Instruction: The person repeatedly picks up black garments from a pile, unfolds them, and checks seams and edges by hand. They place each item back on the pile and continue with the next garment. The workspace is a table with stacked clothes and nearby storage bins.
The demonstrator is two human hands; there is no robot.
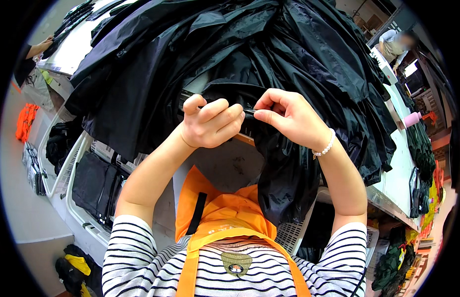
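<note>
A large heap of shiny black garments (230, 49) covers the table before me. My left hand (212, 123) is raised at the near edge of the heap, its fingers curled in; what they hold, if anything, is hidden. Close to its right, my right hand (292, 119) pinches with thumb and forefinger. A small thin, pale piece shows between the two hands, too small to name. Behind the fingers lies a black fold of cloth, and more black cloth (288, 183) hangs down below my right hand.
White plastic baskets (74, 198) with folded black items stand at the left; another basket (292, 235) is below right. Pale tables (405, 190) carry dark garments and a pink cone (412, 119). One person (394, 47) is at the far right, another's arm (40, 48) at the far left.
</note>
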